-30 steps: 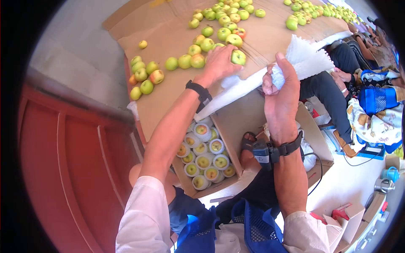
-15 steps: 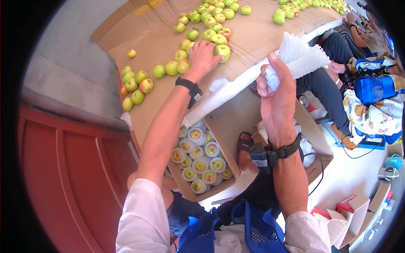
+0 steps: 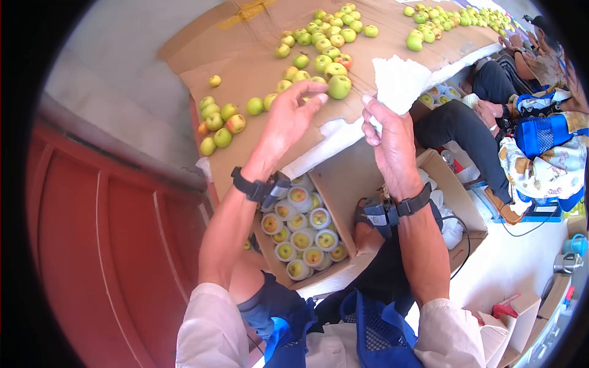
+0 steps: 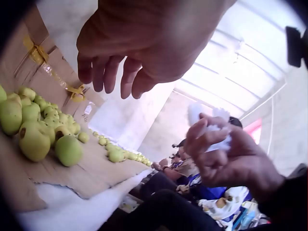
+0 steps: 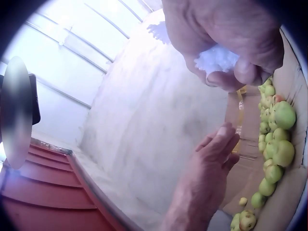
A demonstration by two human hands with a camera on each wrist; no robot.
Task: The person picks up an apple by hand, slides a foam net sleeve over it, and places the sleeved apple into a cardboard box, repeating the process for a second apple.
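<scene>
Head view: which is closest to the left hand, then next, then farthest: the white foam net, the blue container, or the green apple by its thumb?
1. Green apple: just right of the left hand.
2. White foam net: farther right, in the right hand.
3. Blue container: way off by the right edge.

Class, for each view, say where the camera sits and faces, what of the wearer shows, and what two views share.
Head: on the head, facing forward and down at apples; left hand and right hand show.
Left wrist: on that wrist, facing apples; both hands show.
Right wrist: on that wrist, facing a wall and apples; both hands show.
Wrist views share: apples, white foam.
</scene>
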